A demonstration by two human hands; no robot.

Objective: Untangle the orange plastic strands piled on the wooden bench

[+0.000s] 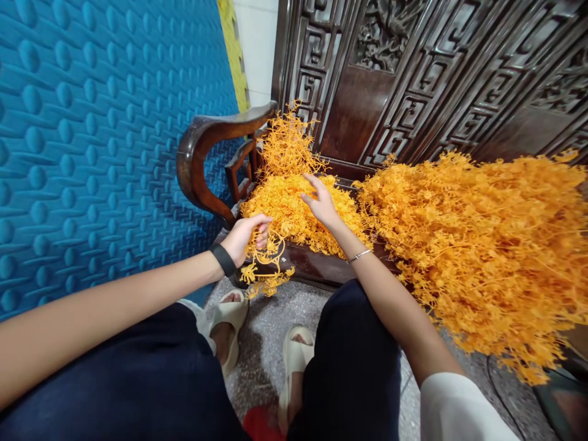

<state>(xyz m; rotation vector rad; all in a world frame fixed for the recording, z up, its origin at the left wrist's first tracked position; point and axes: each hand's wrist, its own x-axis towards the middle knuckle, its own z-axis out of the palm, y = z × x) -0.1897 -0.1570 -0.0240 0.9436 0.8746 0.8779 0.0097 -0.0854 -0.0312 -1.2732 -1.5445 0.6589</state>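
The right pile (482,245) runs off the right edge; the bench (321,260) seat lies mostly hidden under sprigs; left hand (245,236) fingertips are buried in a sprig (266,263)

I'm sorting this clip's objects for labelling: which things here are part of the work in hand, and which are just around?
In the work:
- left hand, gripping an orange sprig
- right hand, open on the small orange pile
- wooden bench holding the piles

Just around:
- large orange pile
- blue padded mat
- carved backrest
- sandals
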